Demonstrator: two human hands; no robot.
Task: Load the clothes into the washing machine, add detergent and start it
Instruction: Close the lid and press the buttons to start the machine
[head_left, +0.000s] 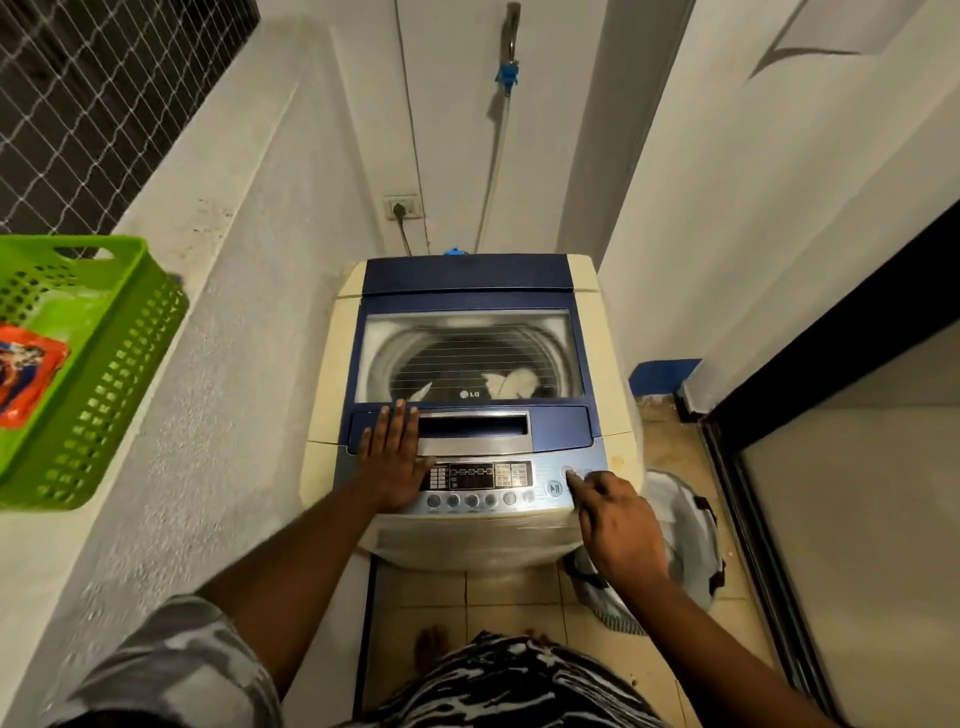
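Observation:
A cream and blue top-loading washing machine (597, 332) stands in front of me with its glass lid (470, 358) closed. White clothes (511, 385) show through the glass inside the drum. My left hand (392, 460) rests flat with straight fingers on the lid's front edge, beside the handle recess. My right hand (615, 525) has its index finger stretched out, its tip pressing a round button (569, 473) at the right end of the control panel (475, 483); the other fingers are curled. An orange detergent packet (23, 379) lies in a green basket (111, 374) on the left ledge.
A white wall ledge runs along the left with the green basket on it. A grey laundry bag (685, 545) lies on the tiled floor right of the machine. A dark-framed sliding door (769, 519) closes the right side. A plugged wall socket (401, 208) and a hose (493, 171) are behind.

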